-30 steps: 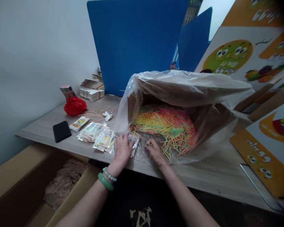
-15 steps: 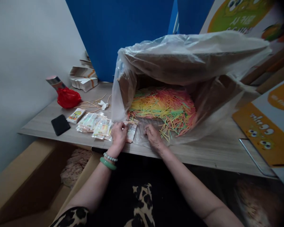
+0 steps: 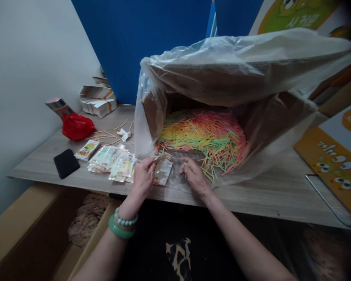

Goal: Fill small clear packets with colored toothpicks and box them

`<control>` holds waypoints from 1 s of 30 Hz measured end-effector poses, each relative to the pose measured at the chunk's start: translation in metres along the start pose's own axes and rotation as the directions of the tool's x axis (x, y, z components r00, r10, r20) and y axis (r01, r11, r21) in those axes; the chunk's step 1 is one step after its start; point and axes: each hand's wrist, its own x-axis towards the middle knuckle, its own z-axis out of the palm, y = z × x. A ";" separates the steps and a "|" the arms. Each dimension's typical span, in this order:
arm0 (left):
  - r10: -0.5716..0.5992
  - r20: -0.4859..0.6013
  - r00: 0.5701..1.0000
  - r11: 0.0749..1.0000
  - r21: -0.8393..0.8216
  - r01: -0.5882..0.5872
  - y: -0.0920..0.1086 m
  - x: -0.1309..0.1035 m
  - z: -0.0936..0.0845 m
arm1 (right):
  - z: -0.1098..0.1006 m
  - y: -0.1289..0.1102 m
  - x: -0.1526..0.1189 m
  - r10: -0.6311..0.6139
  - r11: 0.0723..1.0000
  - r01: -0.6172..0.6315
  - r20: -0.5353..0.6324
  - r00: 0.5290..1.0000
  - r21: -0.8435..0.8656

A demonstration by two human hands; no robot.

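My left hand [image 3: 144, 176] is closed, thumb and forefinger pinched at the edge of a clear plastic packet [image 3: 163, 172] with a red-patterned border. Across from it, my right hand [image 3: 195, 177] has its fingers curled around a few thin coloured sticks, only their small tips showing. Just beyond lies a heap of thin pink, yellow and green sticks [image 3: 204, 130] inside a tipped cardboard box with a clear plastic liner [image 3: 150, 117]. Flat filled packets [image 3: 121, 166] overlap to the left of my left hand.
A black phone-like slab [image 3: 66, 163], a small printed box [image 3: 87, 150], a red plastic bag [image 3: 77, 127] and crumpled white tissue [image 3: 124, 135] lie at left. Stacked white cartons [image 3: 98, 106] stand behind. An open cardboard box [image 3: 26, 226] sits below the table edge. Printed cartons [image 3: 330, 168] are at right.
The view has shifted slightly. My left hand has turned with its fingertips toward the right hand, uncovering more of the packet. My right hand's fingers now show small stick tips.
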 end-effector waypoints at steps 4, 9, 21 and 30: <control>-0.038 0.187 0.982 0.940 -0.327 0.099 0.012 -0.004 0.021 | 0.010 -0.017 0.002 0.161 0.963 -0.190 0.156 0.975 0.193; -0.112 0.280 0.954 0.867 -0.442 0.231 0.011 -0.012 0.040 | 0.016 -0.015 -0.003 0.356 0.926 -0.359 0.051 0.933 0.115; -0.187 0.349 0.918 0.698 -0.610 0.374 0.008 -0.023 0.030 | 0.021 -0.013 -0.014 0.289 0.903 -0.331 0.181 0.940 0.274; -0.293 0.219 0.931 0.791 -0.491 0.364 0.001 -0.036 0.024 | 0.011 -0.018 -0.014 0.227 0.893 -0.213 0.010 0.974 0.396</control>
